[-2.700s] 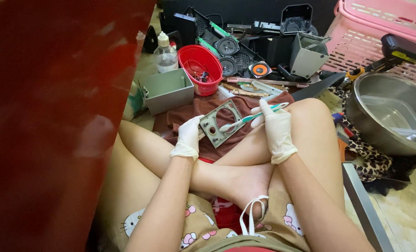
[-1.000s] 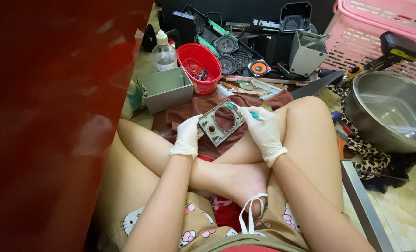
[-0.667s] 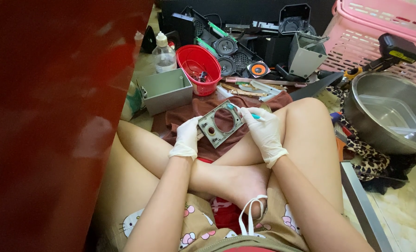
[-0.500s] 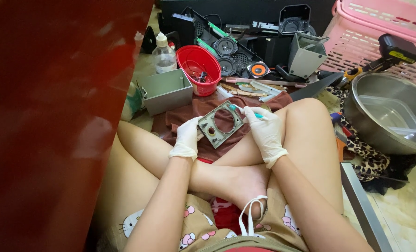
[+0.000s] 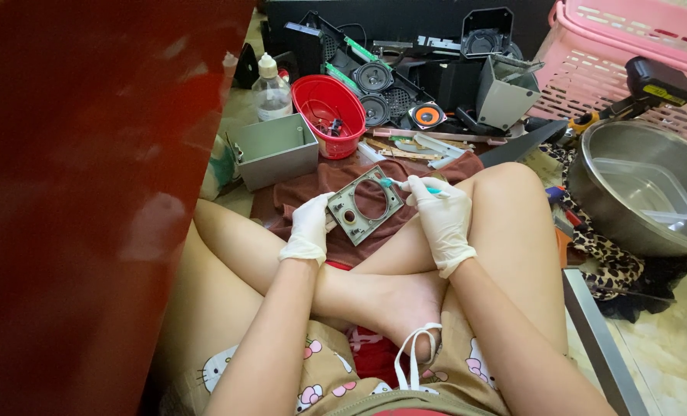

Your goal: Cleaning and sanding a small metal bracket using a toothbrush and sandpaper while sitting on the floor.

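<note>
A broad red surface [image 5: 89,192] fills the left side and leaves little room on that edge. Beside it stand one clear plastic bottle [image 5: 270,91] and one open grey metal box [image 5: 275,151], whose inside cannot be seen. One red bowl [image 5: 328,104] behind the box holds a few small dark parts. The left hand [image 5: 309,228], in a white glove, pinches the lower left corner of a grey faceplate [image 5: 366,205] with one large round opening, held tilted over a brown cloth [image 5: 343,181] between the knees. The right hand [image 5: 440,216], also gloved, is closed around a thin teal tool [image 5: 405,186] whose tip meets the faceplate's upper edge. Behind lie three round speaker cones [image 5: 393,96]. At the right, a steel basin [image 5: 640,189] holds one clear plastic tub [image 5: 644,189], with a pink basket [image 5: 628,54] behind it. Bare tiled floor [image 5: 667,354] lies open at lower right.
</note>
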